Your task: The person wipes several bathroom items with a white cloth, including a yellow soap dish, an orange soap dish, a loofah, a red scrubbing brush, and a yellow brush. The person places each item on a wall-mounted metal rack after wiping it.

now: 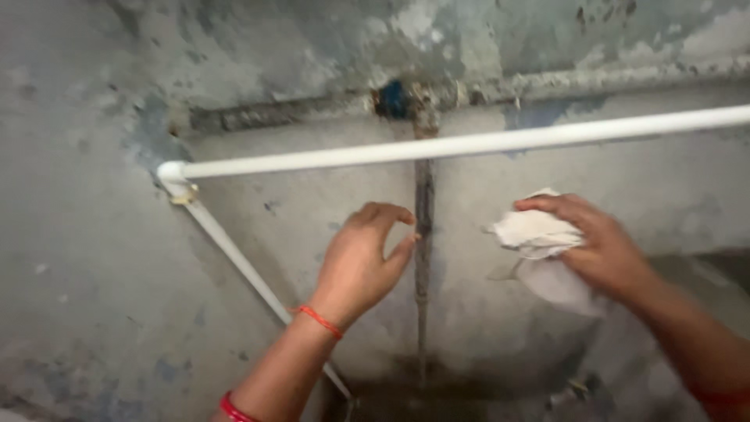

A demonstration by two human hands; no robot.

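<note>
My left hand [361,262] is raised in front of a grey, stained wall, fingers curved and apart, holding nothing; its fingertips are close to a thin dark vertical pipe [423,234]. An orange thread is tied round its wrist. My right hand [598,246] grips a crumpled white cloth [539,242], held just right of that dark pipe. Above both hands a white pipe [469,144] runs across the wall from an elbow at the left, rising toward the right.
From the white elbow [173,172] a second white pipe [234,254] slants down to the right behind my left forearm. An old dark horizontal pipe [266,116] with a blue fitting [393,99] runs higher up. A small tap-like fitting [574,389] shows at the bottom.
</note>
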